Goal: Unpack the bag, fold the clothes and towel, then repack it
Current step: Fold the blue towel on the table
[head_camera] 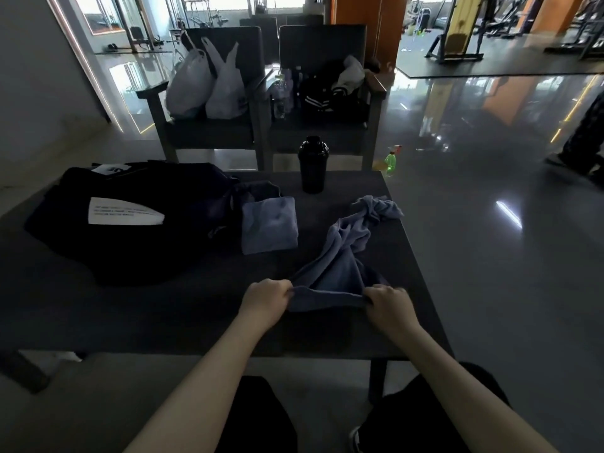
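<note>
Blue towel edge pinched by left hand, right hand

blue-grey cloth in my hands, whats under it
The crumpled blue-grey cloth trails over the dark rectangular table; left hand and right hand grip its near edge. Only tabletop shows around it; anything beneath the folds is hidden.

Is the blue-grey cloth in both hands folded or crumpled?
Not folded: the blue-grey cloth lies crumpled on the dark table; left hand and right hand grip its near edge.
</note>
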Motion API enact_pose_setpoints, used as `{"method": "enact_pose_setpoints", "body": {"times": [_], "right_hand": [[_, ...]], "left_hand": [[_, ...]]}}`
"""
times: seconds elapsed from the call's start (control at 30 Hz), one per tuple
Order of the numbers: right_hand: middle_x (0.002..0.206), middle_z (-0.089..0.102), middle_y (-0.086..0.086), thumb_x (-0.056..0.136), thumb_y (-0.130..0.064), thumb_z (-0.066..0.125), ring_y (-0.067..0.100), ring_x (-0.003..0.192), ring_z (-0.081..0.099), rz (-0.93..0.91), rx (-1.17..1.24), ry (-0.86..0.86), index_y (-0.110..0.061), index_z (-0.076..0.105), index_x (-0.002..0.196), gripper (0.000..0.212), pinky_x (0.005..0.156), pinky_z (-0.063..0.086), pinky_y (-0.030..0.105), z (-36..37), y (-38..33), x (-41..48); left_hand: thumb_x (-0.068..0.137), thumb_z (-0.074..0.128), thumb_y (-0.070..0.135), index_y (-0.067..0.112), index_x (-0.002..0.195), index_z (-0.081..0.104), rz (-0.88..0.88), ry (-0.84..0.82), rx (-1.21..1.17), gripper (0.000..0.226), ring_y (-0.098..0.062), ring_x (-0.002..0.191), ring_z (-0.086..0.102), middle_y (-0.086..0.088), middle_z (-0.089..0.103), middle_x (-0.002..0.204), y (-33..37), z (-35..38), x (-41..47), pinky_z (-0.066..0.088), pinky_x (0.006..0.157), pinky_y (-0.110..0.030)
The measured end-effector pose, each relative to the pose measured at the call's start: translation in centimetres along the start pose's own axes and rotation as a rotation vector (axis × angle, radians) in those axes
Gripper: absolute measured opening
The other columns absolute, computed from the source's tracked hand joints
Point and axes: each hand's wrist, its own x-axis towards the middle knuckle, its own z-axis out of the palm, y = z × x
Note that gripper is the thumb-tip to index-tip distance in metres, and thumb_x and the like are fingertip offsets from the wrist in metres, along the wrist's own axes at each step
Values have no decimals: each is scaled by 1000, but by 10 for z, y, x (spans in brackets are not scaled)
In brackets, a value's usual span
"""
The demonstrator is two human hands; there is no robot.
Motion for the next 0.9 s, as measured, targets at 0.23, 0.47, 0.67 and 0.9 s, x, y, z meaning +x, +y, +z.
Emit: {"method": "enact_pose_setpoints", "body": {"times": [0.23,0.47,0.67,0.9], "right_hand": [[68,64,0,89,-32,62,12,60,59,23,446,-342,-11,67,75,25,57,46,29,-15,-25,-26],[103,66,9,91,-13,50,24,89,61,-19,314,-105,-12,66,102,19,78,50,38,-27,-20,14],[159,10,-6,88,-29,50,23,145,8,-155,-249,-275,-31,13,151,73,115,9,49,-9,-7,72],[137,44,6,93,-56,37,31,122,42,37,-338,-270,-26,36,140,56,98,34,43,1,-10,46]], "left_hand": [[93,42,15,24,130,54,-98,-174,26,40,-19,123,44,2,48,135,-12,12,-3,37,99,-35],[99,31,31,17,134,46,-418,85,-304,41,-25,127,38,-8,39,142,-6,9,-11,35,103,-43],[87,35,70,15,140,41,-323,-176,-146,76,-28,137,26,-6,26,152,8,27,-25,27,108,-47],[96,47,40,20,151,17,-209,-140,-93,65,-24,147,1,-1,2,160,-8,36,-5,14,116,-47]]}}
